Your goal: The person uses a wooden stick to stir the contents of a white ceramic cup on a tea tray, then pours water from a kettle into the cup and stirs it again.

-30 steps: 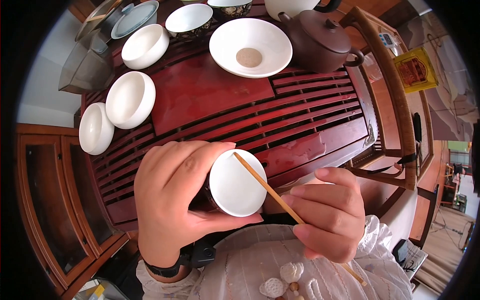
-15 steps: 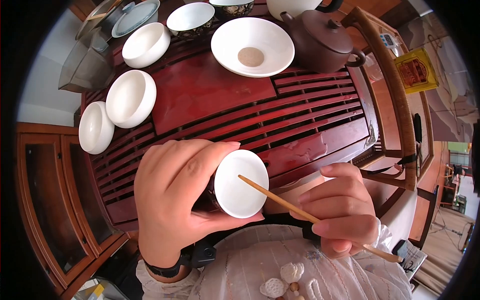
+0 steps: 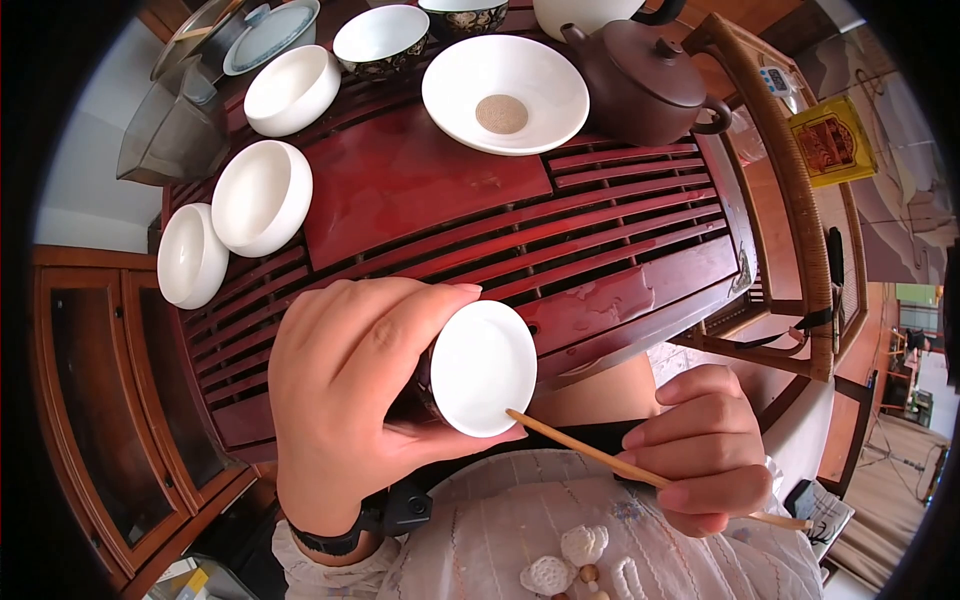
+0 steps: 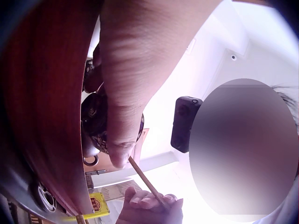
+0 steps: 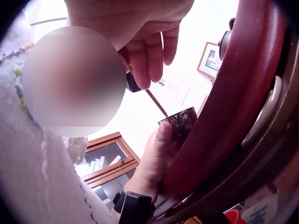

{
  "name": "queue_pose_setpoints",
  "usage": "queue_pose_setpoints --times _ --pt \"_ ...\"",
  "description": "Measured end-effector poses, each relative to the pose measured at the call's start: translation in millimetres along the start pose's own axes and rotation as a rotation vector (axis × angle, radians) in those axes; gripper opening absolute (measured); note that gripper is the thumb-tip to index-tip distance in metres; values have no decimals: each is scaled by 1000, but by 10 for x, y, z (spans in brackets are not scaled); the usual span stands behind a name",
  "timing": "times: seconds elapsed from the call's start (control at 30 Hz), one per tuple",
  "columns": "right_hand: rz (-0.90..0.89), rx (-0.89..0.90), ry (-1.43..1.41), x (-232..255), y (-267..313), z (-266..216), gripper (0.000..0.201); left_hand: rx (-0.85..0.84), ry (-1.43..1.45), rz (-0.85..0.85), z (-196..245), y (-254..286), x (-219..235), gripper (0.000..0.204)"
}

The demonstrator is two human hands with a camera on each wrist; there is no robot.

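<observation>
My left hand [image 3: 345, 385] grips a small cup [image 3: 484, 368], white inside and dark with a pattern outside, its mouth tipped toward the head camera. The thumb and index finger curve round its wall. My right hand [image 3: 705, 455] pinches a thin wooden stick [image 3: 590, 455] whose narrow tip overlaps the cup's lower right rim. In the left wrist view the thumb covers part of the cup [image 4: 100, 123], and the stick [image 4: 145, 177] runs down to the right hand [image 4: 152, 205]. The right wrist view shows the cup's patterned outer side [image 5: 180, 123] close to the tray's edge.
A slatted red tea tray [image 3: 420, 200] lies beyond the hands. On it stand a wide white bowl [image 3: 550, 90], a brown teapot [image 3: 640, 75], several white bowls [image 3: 262, 195] and dark patterned bowls [image 3: 385, 65]. A wicker chair [image 3: 800, 190] with a yellow tin [image 3: 832, 140] stands at right.
The stick's tip has moved from the cup's upper rim across the inside to its lower right rim. My right hand has shifted right and down; the left hand stays almost still.
</observation>
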State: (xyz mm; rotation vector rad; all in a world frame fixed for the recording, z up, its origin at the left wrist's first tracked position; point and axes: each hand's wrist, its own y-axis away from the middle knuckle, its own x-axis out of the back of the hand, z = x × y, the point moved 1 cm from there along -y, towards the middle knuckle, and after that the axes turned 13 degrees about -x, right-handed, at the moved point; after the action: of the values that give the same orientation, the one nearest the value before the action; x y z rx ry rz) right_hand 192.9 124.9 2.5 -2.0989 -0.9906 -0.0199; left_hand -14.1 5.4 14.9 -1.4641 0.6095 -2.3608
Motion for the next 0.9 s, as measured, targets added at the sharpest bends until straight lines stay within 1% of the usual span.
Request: queue_pose_setpoints --times 0.13,0.2,0.23,0.33,0.37,0.43,0.57,0.77,0.9 --pt "69 -14 -91 47 73 44 36 -22 0 -29 3 -16 17 74" --pt "-3 -139 -97 118 78 37 34 -35 9 -25 -11 -11 10 73" --pt "-3 -139 -97 131 77 48 34 -47 18 -23 -17 -9 6 72" --pt "25 -279 -92 163 64 70 31 -72 24 -12 -17 -13 -1 72" --pt "26 -280 -91 172 68 72 31 -73 24 -12 -17 -12 -4 72" --pt "36 -338 -130 188 74 92 31 -93 10 -8 -14 -6 -5 72" --pt "23 -355 -130 189 58 100 32 -103 20 -11 -12 -17 -5 71" --pt "49 -346 -178 184 33 87 32 -117 18 -20 -12 -14 -5 71" --pt "-43 -316 -169 178 2 81 31 -121 22 -22 -11 -20 -8 70"
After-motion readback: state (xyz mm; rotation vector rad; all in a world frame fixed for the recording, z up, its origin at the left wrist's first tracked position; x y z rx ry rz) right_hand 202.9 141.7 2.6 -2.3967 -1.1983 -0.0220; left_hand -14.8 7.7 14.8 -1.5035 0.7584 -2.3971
